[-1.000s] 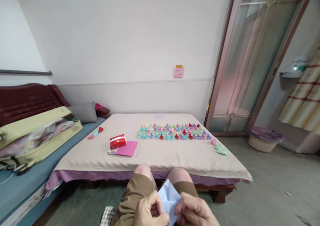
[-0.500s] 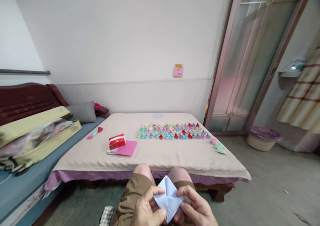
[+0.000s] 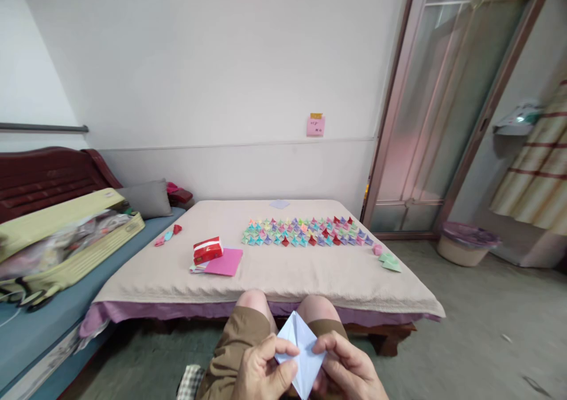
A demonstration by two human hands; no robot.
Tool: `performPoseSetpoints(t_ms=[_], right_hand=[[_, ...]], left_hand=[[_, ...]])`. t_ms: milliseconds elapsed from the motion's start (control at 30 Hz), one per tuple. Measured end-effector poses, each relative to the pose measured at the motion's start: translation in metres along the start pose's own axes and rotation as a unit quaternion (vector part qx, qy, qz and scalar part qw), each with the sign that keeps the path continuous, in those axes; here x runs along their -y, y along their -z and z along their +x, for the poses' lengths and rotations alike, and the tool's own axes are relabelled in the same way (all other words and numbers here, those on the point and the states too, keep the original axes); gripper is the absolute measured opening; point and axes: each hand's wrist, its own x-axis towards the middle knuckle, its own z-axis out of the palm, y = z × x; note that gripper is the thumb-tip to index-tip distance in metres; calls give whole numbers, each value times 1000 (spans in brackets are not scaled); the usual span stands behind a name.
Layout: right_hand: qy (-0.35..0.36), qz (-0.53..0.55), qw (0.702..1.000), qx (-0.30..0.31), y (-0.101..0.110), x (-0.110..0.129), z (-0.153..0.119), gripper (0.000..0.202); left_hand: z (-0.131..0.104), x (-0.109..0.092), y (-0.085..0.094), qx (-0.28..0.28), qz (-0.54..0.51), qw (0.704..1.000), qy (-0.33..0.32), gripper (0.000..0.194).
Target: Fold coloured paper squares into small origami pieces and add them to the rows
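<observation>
A pale blue sheet of origami paper [image 3: 305, 353], folded into a diamond with a crease down its middle, is held above my lap. My left hand [image 3: 270, 364] pinches its left corner, with the thumb and index finger on the front face. At the right corner, my right hand [image 3: 348, 364] grips the edge between thumb and fingers. Some fingers of both hands are hidden behind the paper. Beyond my knees, rows of small folded paper pieces [image 3: 305, 233] in many colours stand on the bed [image 3: 283, 276].
On the bed, a red tissue pack [image 3: 208, 250] rests on pink paper sheets [image 3: 228, 263]. Green folded papers [image 3: 390, 262] lie at the right edge, and a lilac sheet [image 3: 279, 204] at the back. An open yellow suitcase [image 3: 119, 234] is on the left. A bin [image 3: 465, 249] stands right.
The paper's lower flap, which crossed its middle before, now lies flattened into a longer diamond. My left thumb and index finger have moved slightly inward over it.
</observation>
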Motion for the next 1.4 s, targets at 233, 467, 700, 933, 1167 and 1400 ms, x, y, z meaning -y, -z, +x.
performPoseSetpoints(t_ms=[233, 467, 700, 933, 1167, 1400], right_hand=[[2, -37, 999, 10, 4, -2, 2, 31], [25, -55, 998, 28, -2, 6, -1, 27], [1, -17, 1000, 26, -11, 9, 9, 40], [-52, 1, 998, 21, -2, -20, 21, 44], [0, -77, 997, -9, -7, -13, 15, 46], [-74, -37, 996, 34, -7, -7, 17, 39]], left_hand=[[2, -2, 4, 8, 38, 999, -13, 17], [1, -4, -1, -28, -39, 998, 35, 16], [1, -2, -12, -43, -155, 985, 53, 58], [0, 8, -10, -4, -78, 997, 20, 60], [-1, -5, -7, -7, -48, 998, 36, 60], [-1, -12, -11, -7, -45, 997, 69, 65]])
